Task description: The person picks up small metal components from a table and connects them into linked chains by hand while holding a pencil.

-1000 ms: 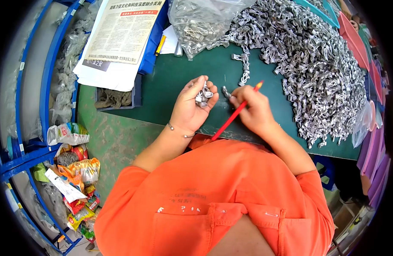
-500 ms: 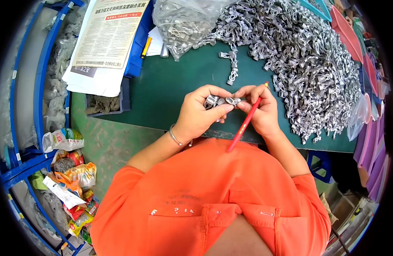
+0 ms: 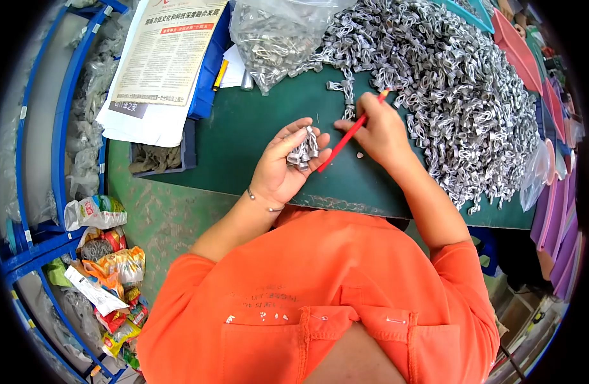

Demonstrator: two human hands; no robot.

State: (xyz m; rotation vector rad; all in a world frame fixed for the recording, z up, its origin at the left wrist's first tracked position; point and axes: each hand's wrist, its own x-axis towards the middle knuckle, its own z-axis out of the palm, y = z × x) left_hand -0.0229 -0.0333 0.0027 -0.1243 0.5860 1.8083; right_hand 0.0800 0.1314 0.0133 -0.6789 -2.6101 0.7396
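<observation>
Nearest: your orange shirt (image 3: 345, 275), chest against the front side of the green table (image 3: 243, 141). Metal bracelet (image 3: 262, 203) on your left wrist.

Your left hand (image 3: 283, 160), palm up over the table's front part: fingers curled round a small clutch of metal pieces (image 3: 302, 150), thumb over them. Your right hand (image 3: 382, 131), just right of it: fingers closed on a red pencil (image 3: 347, 143), which slants across the hand, its yellowish end up past the knuckles. Thumb and index tip reach the near end of a short line of metal links (image 3: 349, 93); whether they grip a link, you cannot tell from here. One tiny pale bit (image 3: 359, 155) lies below that hand.

Left side, beyond: grey tray (image 3: 189, 150) with crumpled cloth (image 3: 155, 157); newspaper (image 3: 166, 57) on white sheets, beside a blue bin (image 3: 205, 96); yellow marker (image 3: 221, 75).

Farther: clear bag (image 3: 275, 48) of similar metal pieces, touching the big heap (image 3: 461, 115) that spreads over the table's right side. Pink trays (image 3: 517, 51) past the heap.
</observation>
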